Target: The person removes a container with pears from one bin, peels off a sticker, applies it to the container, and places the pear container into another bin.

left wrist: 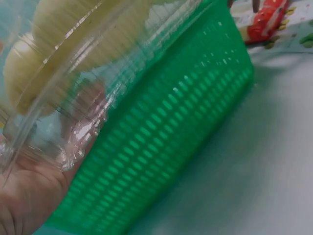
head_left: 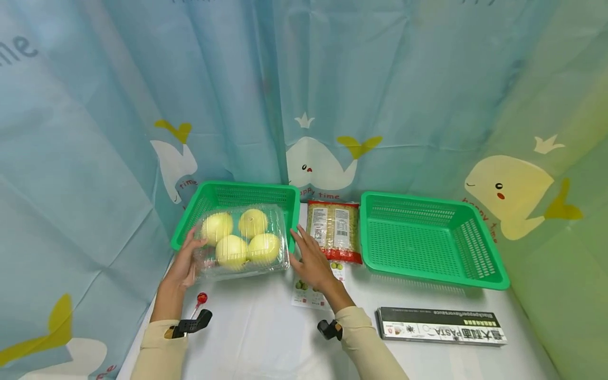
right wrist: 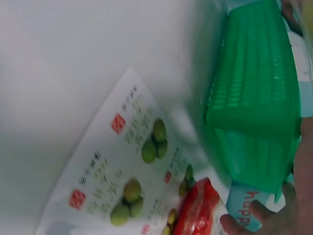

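Note:
A clear plastic box (head_left: 244,238) with several pale yellow-green round fruits (head_left: 231,250) in it is tilted over the left green basket (head_left: 252,187). My left hand (head_left: 182,264) grips the box at its left end; in the left wrist view, the fingers (left wrist: 85,110) show through the clear plastic. At the box's right end is my right hand (head_left: 313,264), fingers spread and fingertips close to the box and the basket's right rim. The right wrist view has these spread fingers (right wrist: 259,213) beside the basket wall (right wrist: 252,110).
A pasta packet (head_left: 334,229) with red ends lies between the left basket and a second green basket (head_left: 423,248). Under its front edge is a paper sheet (head_left: 309,300) printed with green fruit. A long pasta box (head_left: 442,325) lies at the front right, a red lollipop (head_left: 201,298) at the front left.

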`<state>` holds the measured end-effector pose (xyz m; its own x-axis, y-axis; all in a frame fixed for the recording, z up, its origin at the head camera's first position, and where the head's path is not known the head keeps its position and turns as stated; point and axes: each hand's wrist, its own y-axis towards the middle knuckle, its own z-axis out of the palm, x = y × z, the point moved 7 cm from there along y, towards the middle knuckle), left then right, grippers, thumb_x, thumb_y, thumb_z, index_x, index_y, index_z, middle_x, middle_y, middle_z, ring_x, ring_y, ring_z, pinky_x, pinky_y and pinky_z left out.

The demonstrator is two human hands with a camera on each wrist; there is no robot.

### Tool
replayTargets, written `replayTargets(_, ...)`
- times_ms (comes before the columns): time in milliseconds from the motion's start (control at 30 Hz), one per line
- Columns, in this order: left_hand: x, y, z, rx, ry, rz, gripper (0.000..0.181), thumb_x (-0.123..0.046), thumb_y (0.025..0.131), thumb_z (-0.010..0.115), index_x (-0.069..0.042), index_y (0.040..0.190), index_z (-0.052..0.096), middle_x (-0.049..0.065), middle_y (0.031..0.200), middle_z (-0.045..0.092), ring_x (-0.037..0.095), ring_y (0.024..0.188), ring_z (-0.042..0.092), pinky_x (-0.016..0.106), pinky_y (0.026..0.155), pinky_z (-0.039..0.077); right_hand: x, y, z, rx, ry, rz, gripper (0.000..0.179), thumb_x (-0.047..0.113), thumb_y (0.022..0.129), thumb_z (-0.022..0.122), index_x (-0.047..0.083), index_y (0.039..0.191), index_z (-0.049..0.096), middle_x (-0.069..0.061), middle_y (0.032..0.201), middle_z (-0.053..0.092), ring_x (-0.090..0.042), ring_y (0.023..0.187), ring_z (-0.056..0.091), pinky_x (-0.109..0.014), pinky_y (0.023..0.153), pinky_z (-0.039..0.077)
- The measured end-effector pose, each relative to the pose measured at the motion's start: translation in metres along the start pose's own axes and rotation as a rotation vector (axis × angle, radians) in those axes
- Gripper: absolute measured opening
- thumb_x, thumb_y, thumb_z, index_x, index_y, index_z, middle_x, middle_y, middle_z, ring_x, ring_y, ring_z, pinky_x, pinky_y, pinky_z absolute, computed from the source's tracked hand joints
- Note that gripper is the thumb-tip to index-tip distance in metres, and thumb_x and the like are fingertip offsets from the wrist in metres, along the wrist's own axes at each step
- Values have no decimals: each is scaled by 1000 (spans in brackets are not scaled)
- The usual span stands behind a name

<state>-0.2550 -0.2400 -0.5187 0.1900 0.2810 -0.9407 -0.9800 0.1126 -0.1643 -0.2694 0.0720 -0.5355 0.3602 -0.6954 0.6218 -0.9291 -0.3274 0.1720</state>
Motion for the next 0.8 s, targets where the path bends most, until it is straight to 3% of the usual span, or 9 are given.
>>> replayTargets(133,13,-28,1,37,20,-7,84,-19,103,40,-25,171,-9,21,150,32,20,114,62,34,80,62,-3,3,-5,21,-10,-30,64,35,109,59,15,166,37,-9,176,24,-41,157,30,-71,115,39)
replayTargets(200,21,-41,2,52,52,-28,89,-20,100,41,-26,171,-12,29,160,21,31,127,55,43,91,59,-5,4,-8,25,2,-47,63,31,109,61,15,165,39,-10,176,25,-41,157,31,-70,116,38)
replayTargets(300,35,-56,3,82,95,-45,94,-19,97,45,-21,171,-13,36,169,1,54,148,26,70,116,33,-7,7,-11,28,25,-73,62,26,107,65,13,164,43,-11,175,27,-42,156,32,-69,120,34)
replayTargets(367,46,-64,5,106,102,-61,95,-17,95,46,-17,171,-11,36,170,-6,60,153,8,81,116,17,-9,9,-12,43,38,-70,63,29,106,67,13,163,44,-10,175,27,-42,157,30,-69,122,30)
replayTargets(400,52,-67,6,114,102,-69,95,-17,94,47,-14,171,-9,37,170,-4,61,152,8,81,116,17,-9,10,-12,52,45,-66,64,32,106,67,13,163,44,-9,175,26,-42,158,29,-70,123,28)
replayTargets(467,66,-72,8,124,93,-94,93,-15,93,47,-13,171,-3,37,169,4,58,149,23,74,114,33,-11,12,-13,68,52,-62,67,38,106,66,13,163,44,-10,176,26,-42,159,27,-70,124,24)
replayTargets(567,86,-74,13,132,67,-138,88,-14,94,49,-14,170,5,36,166,17,41,136,45,56,97,54,-12,14,-15,78,53,-59,67,40,106,66,12,163,45,-11,175,26,-42,159,28,-70,125,21)
replayTargets(667,102,-73,21,138,33,-158,87,-14,96,52,-15,170,6,35,163,22,32,130,53,51,95,57,-13,15,-17,113,50,-48,67,41,106,66,13,163,44,-9,176,25,-40,159,29,-68,125,24)
replayTargets(800,118,-70,32,134,22,-169,86,-14,97,53,-17,169,6,35,160,26,30,128,54,50,95,57,-12,17,-22,170,35,-34,68,44,105,66,16,163,44,-6,177,24,-39,159,30,-69,119,36)
